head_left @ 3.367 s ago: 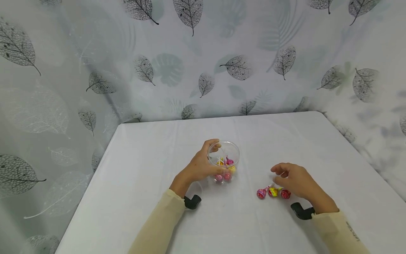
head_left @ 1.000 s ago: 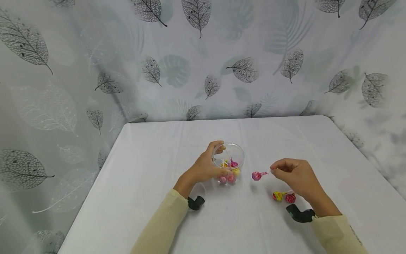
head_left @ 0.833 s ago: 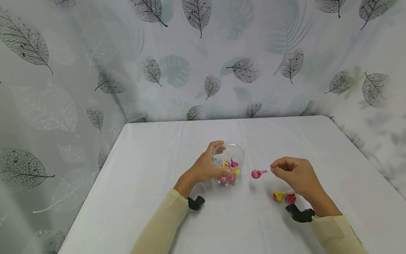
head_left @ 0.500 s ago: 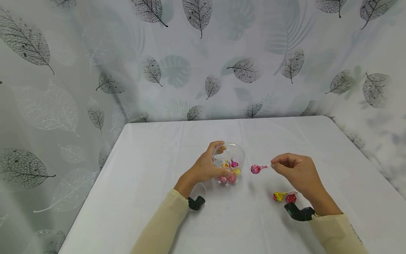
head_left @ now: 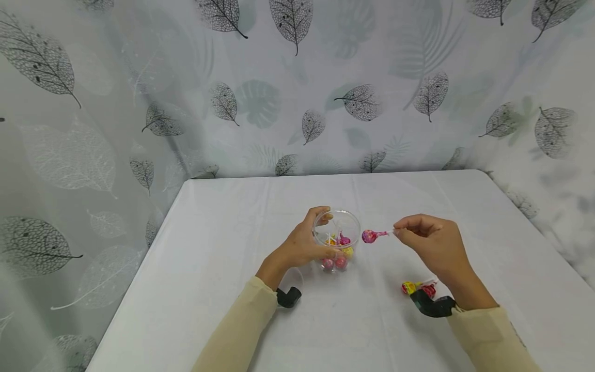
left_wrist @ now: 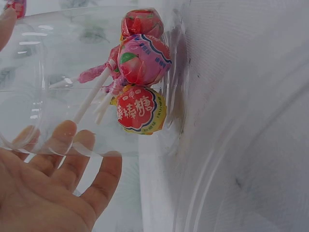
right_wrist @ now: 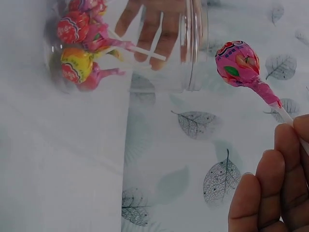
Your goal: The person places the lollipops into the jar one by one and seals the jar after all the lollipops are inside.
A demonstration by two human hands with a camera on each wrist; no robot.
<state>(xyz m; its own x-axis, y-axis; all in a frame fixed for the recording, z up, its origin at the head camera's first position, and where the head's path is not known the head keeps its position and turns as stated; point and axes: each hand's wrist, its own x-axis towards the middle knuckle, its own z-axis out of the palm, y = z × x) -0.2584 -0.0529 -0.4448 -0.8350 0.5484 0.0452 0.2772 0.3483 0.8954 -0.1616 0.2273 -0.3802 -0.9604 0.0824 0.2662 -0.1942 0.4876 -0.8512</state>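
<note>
My left hand grips a clear plastic jar from its left side, fingers curled round the wall. Several wrapped lollipops in pink, red and yellow lie at the jar's bottom, their white sticks leaning up. Between thumb and fingertips my right hand pinches a pink lollipop by its stick. Its candy end points left and hangs just right of the jar's open rim. On the table below the right hand lie a yellow lollipop and a red lollipop, partly covered by the wrist camera.
The white-covered table meets a leaf-patterned curtain at the back and sides. Near the left wrist lies a clear round piece. Black camera mounts jut from both wrists.
My right hand has picked the pink lollipop off the table, lifted it and carried it left towards the jar's rim. The left hand keeps its hold on the jar.
</note>
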